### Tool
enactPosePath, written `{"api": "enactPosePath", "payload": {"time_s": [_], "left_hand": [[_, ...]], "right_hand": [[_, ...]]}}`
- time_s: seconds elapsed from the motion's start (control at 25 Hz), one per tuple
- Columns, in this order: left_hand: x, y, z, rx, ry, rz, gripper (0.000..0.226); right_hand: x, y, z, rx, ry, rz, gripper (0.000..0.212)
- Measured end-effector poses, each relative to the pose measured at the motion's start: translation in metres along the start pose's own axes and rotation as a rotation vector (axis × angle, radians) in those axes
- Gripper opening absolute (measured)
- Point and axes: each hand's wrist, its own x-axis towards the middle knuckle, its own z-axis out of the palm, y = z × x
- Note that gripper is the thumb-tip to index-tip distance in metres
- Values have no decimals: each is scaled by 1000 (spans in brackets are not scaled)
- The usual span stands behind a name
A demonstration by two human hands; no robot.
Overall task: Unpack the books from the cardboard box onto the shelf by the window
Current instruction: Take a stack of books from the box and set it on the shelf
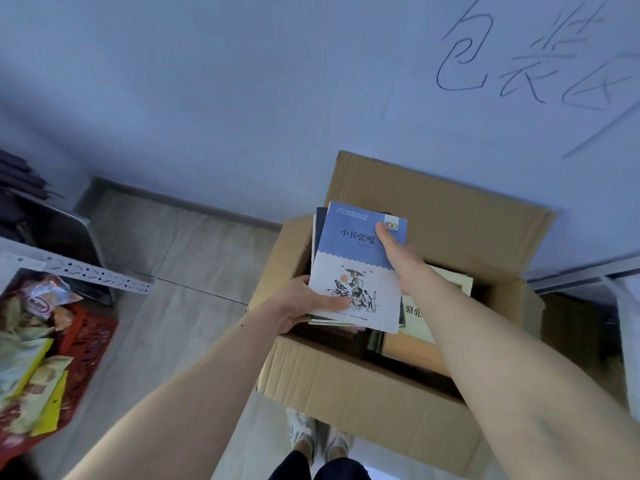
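Your left hand [304, 299] grips the near left corner of a small stack of books [356, 271], thumb curled over the white lower part of the top cover and fingers hidden beneath. Your right hand [398, 251] lies on the blue upper part of the same cover, thumb pressed flat by the title; whether its fingers wrap the far edge you cannot tell from here. The stack sits between both hands, held just above the open cardboard box [363, 386], its long axis running away from you and slightly tilted right. Below it, more books remain in the box, among them a pale green one [420, 320] just beside your right wrist. The left hand carries the load from under the near end, so judge it the one to lead the lift. A metal shelf edge [86, 271] shows to your left, beside a red basket of snack packets [41, 341]; no window is visible, so the shelf meant is likely elsewhere.
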Motion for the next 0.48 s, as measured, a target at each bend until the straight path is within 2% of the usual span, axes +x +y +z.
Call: {"api": "enactPosePath", "payload": {"time_s": [0.2,0.32,0.48], "left_hand": [[-80,25,-10,-53,47,112,65],[-144,31,-25,-85,145,167,55],[-236,16,-50,-144,308,251,66]], "right_hand": [[-79,-51,18,-64,-35,-183,94],[-135,-76,41,-106,-105,-278,88],[-214,-95,91,-172,-214,-380,68]]}}
